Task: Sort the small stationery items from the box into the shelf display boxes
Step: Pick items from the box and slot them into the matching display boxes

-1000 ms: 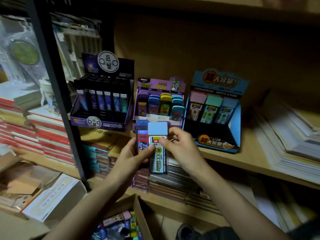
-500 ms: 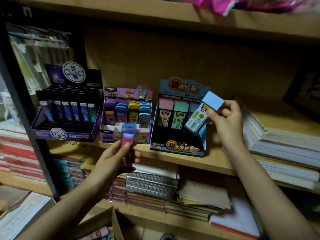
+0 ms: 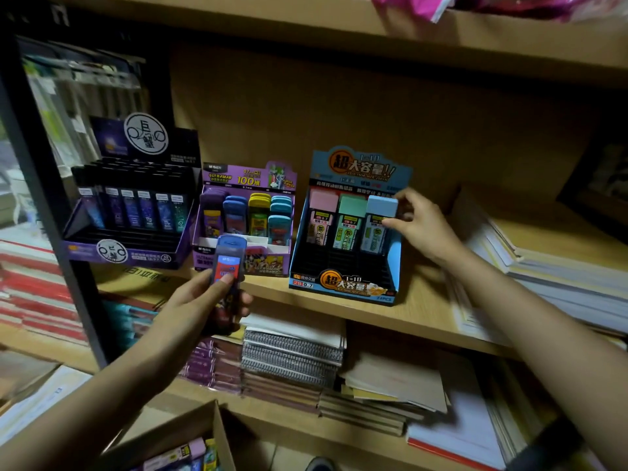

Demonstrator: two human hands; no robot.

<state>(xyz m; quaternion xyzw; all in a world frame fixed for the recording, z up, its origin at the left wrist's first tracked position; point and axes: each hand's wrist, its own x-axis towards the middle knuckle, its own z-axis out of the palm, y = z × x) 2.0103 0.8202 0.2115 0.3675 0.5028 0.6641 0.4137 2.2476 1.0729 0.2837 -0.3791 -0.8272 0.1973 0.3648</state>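
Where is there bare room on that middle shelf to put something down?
Free: the empty front slots of the blue display box, below its three cases; bare shelf between that box and the paper stacks. Crowded: the purple box.

Two lead cases in my grip.
The pale-blue-capped case point(image 3: 378, 223) sits in the right column of the blue display box point(image 3: 343, 286), just beside a green-capped case point(image 3: 351, 208), with my right hand point(image 3: 424, 227) pinching its cap. My left hand point(image 3: 200, 302) holds the dark blue case point(image 3: 228, 261) upright before the purple display box point(image 3: 249, 180).
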